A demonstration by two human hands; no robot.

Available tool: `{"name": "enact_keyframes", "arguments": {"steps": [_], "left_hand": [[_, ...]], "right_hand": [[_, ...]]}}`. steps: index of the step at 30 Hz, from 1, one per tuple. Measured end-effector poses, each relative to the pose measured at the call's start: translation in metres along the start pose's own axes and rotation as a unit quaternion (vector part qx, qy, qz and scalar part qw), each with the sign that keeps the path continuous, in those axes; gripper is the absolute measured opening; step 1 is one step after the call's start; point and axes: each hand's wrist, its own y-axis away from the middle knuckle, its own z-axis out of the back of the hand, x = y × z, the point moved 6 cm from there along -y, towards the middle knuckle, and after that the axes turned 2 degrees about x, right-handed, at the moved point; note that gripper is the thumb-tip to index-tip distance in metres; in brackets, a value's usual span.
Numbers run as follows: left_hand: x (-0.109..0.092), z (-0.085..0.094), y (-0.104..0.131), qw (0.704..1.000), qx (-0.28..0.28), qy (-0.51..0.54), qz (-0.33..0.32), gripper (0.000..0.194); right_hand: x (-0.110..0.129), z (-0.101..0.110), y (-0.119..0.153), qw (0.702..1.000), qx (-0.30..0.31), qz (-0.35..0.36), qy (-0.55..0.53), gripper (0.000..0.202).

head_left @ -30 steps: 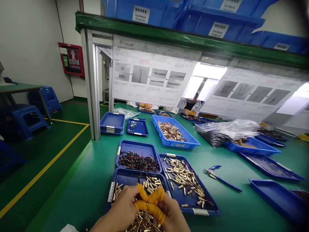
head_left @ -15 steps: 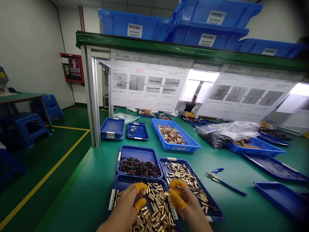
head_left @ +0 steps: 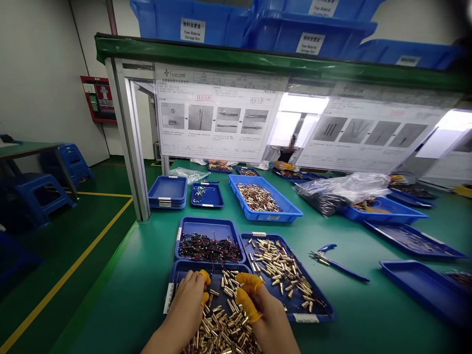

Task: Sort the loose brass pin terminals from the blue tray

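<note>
Fingers [head_left: 248, 306] (yellow-capped) over golden pieces [head_left: 223, 330]

The finger cots [head_left: 248, 305] were orange-yellow, the metal tubes [head_left: 232, 324] brassy gold — the trays [head_left: 206, 226] dark blue, the tabletop [head_left: 147, 280] green, the wires [head_left: 210, 248] black streaked with red, the plier handles [head_left: 348, 271] blue.

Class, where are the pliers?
In the head view, the pliers lie right of centre on the green table, with a tray of metal pieces to their left.
</note>
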Motion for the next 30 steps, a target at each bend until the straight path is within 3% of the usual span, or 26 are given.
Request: {"name": "enact_keyframes", "arguments": {"steps": [9, 12, 15, 18, 25, 28, 30], "left_hand": [[0.006, -0.004, -0.005, 0.999, -0.027, 0.021, 0.018, 0.032], [0.004, -0.001, -0.001, 0.998, -0.026, 0.048, -0.031, 0.025], [-0.004, 0.003, 0.008, 0.989, -0.017, 0.091, -0.117, 0.021], [-0.013, 0.006, 0.014, 0.978, -0.013, 0.131, -0.160, 0.023], [-0.016, 0.010, 0.012, 0.938, -0.012, 0.316, -0.145, 0.019], [-0.018, 0.010, 0.010, 0.941, -0.006, 0.309, -0.141, 0.006], [-0.018, 0.009, 0.010, 0.952, -0.011, 0.273, -0.135, 0.007]], "right_hand": [[0.010, -0.006, 0.002, 0.998, 0.007, 0.035, 0.042, 0.014], [0.016, -0.006, 0.002, 0.994, 0.008, 0.080, 0.074, 0.018], [0.023, -0.012, 0.002, 0.986, 0.062, 0.117, 0.099, 0.024], [0.025, -0.018, 0.001, 0.980, 0.112, 0.106, 0.125, 0.021], [0.018, -0.016, 0.003, 0.992, 0.115, 0.046, 0.032, 0.013], [0.017, -0.019, 0.004, 0.990, 0.137, 0.013, -0.035, 0.013], [0.019, -0.019, 0.004, 0.987, 0.146, 0.000, -0.062, 0.012]]}}
